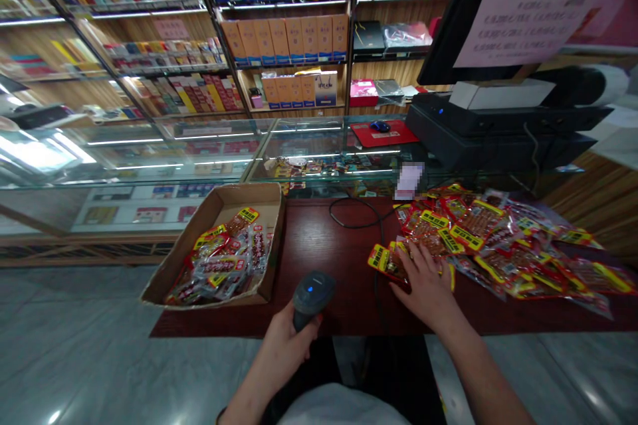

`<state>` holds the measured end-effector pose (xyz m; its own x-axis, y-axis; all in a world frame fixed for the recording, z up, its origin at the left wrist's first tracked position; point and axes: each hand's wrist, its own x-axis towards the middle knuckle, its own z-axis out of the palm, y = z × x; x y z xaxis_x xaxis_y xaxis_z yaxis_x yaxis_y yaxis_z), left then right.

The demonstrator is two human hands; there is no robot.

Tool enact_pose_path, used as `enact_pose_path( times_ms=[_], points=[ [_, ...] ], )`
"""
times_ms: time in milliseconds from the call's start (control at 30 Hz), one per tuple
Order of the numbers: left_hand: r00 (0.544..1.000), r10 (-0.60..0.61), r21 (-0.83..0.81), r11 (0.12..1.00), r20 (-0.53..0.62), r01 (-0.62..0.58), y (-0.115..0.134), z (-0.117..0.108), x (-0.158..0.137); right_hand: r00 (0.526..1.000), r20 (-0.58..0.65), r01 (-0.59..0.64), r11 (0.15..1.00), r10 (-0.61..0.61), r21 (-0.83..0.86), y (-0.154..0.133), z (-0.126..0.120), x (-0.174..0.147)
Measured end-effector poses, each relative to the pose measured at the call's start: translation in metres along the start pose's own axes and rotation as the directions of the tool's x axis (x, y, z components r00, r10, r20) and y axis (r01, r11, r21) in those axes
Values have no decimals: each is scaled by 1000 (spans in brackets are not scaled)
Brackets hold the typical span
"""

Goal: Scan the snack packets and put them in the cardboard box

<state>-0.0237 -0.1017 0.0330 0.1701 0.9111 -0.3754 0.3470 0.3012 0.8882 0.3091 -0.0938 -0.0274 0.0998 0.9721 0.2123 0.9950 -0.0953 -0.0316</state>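
Though under right grip [426, 279], packets [381, 258] half-visible.

Shop: glass ctr [304, 133], shelves [289, 66] w/ boxes [280, 41].

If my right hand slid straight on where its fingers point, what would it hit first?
Your right hand would first meet the packets already beneath it; past them, the black cable on the tabletop looks next in line, though depth is hard to judge.

ahead of the left hand [293, 339] the table [314, 232] has free way, between the carton [277, 246] at left and a cable [353, 227] at right. right of the right hand [423, 282], heaped packets [516, 239] block passage.
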Motion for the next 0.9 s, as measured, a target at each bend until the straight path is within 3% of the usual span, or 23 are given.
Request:
enact_pose_path(
  times_ms=[133, 300, 400, 500, 567, 633, 733, 833, 900],
  points=[
    [1000, 15, 11, 1000, -2, -15, -1, -4, 0, 999, -13, 48, 999, -48, 3, -5, 9, 2],
    [999, 11, 7, 1000, -36, -11, -2, -8, 1, 984, -160, 91, 992, -76, 90, 9, 7, 0],
    [999, -4, -2, 1000, -45, 4, 0, -9, 0, 969, -240, -18, 987, 57, 163, 13, -8, 2],
    [999, -9, 0, 1000, -40, 9, 5, -8, -1, 919, -351, -104, 969, 180, 223, -6, -23, 11],
    [999, -12, 7, 1000, -45, 12, 8, -8, -2, 924, -376, 28, 968, 70, 249, -34, -26, 17],
    [998, -13, 12, 1000, -59, 14, 11, -9, -3, 941, -321, 199, 946, -111, 257, -70, -21, 19],
    [997, -15, 3, 1000, -81, 16, 14, -11, -4, 940, -157, 335, 899, -302, 283, -117, -8, 13],
    [995, -26, -14, 1000, -94, 25, 14, -15, -7, 936, -54, 342, 859, -348, 380, -131, -2, 7],
    [994, -27, -14, 1000, -107, 25, 13, -18, -9, 955, -28, 277, 861, -294, 427, -124, -4, 9]
  ],
)
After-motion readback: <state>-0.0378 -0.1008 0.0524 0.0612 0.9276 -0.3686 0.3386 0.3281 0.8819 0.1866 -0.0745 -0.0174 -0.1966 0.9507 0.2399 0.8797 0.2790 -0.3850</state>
